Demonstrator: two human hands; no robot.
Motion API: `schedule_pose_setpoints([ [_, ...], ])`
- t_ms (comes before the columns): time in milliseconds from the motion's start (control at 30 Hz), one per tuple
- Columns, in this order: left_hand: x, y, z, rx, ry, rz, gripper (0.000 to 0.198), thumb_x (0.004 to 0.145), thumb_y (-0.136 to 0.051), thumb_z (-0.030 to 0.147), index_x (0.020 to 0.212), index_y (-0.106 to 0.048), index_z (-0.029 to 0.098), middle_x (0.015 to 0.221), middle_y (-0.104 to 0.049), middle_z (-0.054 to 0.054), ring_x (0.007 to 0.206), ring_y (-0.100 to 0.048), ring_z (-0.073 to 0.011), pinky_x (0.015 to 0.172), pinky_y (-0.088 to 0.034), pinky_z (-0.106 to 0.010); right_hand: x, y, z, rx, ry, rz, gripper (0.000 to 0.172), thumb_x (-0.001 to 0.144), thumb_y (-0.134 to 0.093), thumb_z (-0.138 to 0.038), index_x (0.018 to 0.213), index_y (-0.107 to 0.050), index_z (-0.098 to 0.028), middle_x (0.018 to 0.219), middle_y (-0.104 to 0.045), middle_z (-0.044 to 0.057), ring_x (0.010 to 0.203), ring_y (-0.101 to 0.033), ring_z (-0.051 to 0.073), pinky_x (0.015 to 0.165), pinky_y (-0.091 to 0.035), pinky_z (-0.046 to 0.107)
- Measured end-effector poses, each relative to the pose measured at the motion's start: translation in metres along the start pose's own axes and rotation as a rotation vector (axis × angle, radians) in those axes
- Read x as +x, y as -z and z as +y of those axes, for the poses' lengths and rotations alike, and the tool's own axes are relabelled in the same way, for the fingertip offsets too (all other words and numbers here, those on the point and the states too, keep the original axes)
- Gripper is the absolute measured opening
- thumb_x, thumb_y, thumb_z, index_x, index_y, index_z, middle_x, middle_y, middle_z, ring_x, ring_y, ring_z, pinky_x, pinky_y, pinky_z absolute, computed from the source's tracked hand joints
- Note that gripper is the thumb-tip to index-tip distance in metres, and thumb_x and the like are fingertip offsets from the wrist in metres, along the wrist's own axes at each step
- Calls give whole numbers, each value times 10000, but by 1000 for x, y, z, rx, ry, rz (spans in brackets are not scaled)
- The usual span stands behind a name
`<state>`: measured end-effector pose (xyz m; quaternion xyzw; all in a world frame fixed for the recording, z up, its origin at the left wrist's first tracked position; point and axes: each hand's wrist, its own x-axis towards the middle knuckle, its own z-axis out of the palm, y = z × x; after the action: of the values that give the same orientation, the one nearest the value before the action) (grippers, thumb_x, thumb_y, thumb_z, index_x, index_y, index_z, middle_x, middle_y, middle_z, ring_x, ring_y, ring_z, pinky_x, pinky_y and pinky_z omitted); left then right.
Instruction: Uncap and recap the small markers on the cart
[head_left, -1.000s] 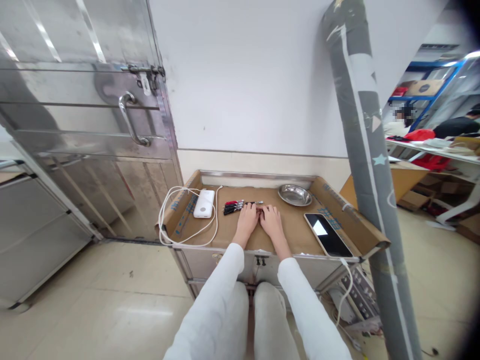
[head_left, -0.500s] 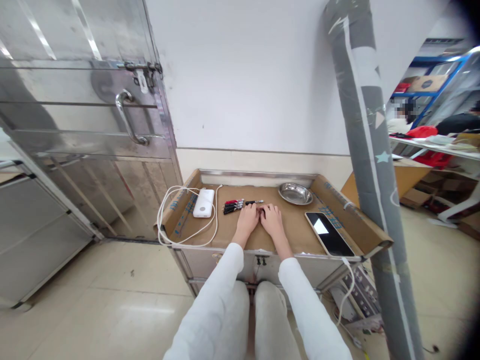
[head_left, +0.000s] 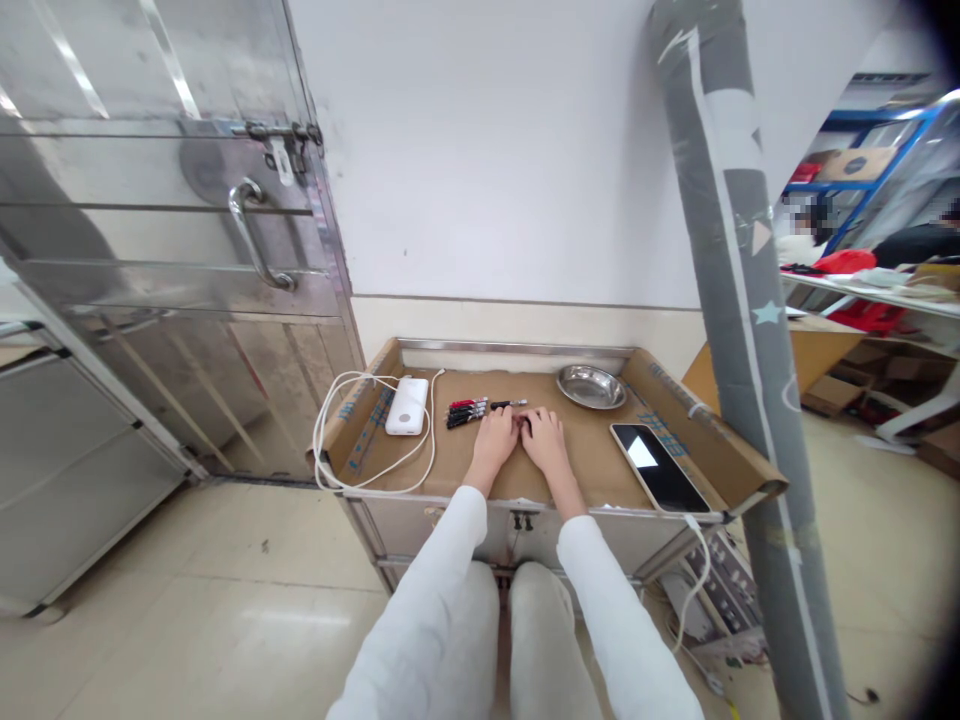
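Note:
My left hand [head_left: 495,437] and my right hand [head_left: 543,437] rest palm down, side by side, on the brown cardboard top [head_left: 457,465] of a small cabinet. Their fingers are slightly bent and point away from me, with the thumbs close together in the middle. Neither hand shows anything held, though the space under the palms is hidden. Just left of my left hand lies a bundle of several pens [head_left: 465,413], black with one red. Beyond my fingertips is a single black pen [head_left: 508,404], close to my left fingers. A shallow oval metal dish [head_left: 591,387] sits behind my right hand.
A white power bank [head_left: 407,406] with a looped white cable [head_left: 321,440] lies at left. At right is a phone [head_left: 660,467], its cable hanging over the front edge. A tall grey wrapped roll [head_left: 739,260] leans beside the cabinet; a metal door [head_left: 172,230] stands left.

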<state>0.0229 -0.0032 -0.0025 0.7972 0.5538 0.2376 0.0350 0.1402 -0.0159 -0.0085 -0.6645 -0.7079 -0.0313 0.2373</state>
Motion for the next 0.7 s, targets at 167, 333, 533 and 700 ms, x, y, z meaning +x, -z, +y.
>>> schedule_pose_setpoints([
  [167, 0, 0, 0, -1, 6, -6, 166, 924, -393, 193, 1011, -527, 150, 1038, -620, -102, 1007, -580, -211, 878, -418, -327, 0, 1, 0, -3, -3, -14, 254, 891, -410, -191, 1042, -613, -219, 1087, -580, 73, 1000, -463, 214, 836, -316, 307],
  [333, -1, 4, 2, -8, 6, -13, 166, 926, -387, 192, 1004, -528, 154, 1029, -618, -103, 997, -582, -210, 873, -420, -330, 0, 0, 1, -13, -2, -5, 252, 891, -410, -193, 1038, -613, -218, 1081, -578, 76, 991, -466, 211, 831, -322, 310],
  [533, -1, 6, 2, -21, 10, -23, 170, 925, -390, 196, 1009, -531, 155, 1029, -620, -101, 1003, -580, -206, 872, -419, -323, 1, -3, 3, -2, 6, 4, 261, 886, -403, -184, 1042, -611, -210, 1078, -575, 85, 985, -461, 212, 838, -320, 312],
  [700, -1, 3, 1, -25, 3, -5, 175, 931, -378, 198, 1002, -532, 157, 1017, -617, -99, 998, -580, -201, 864, -419, -318, 1, -2, 3, 14, 6, 4, 260, 886, -398, -183, 1031, -613, -210, 1076, -577, 81, 992, -457, 215, 834, -319, 308],
])
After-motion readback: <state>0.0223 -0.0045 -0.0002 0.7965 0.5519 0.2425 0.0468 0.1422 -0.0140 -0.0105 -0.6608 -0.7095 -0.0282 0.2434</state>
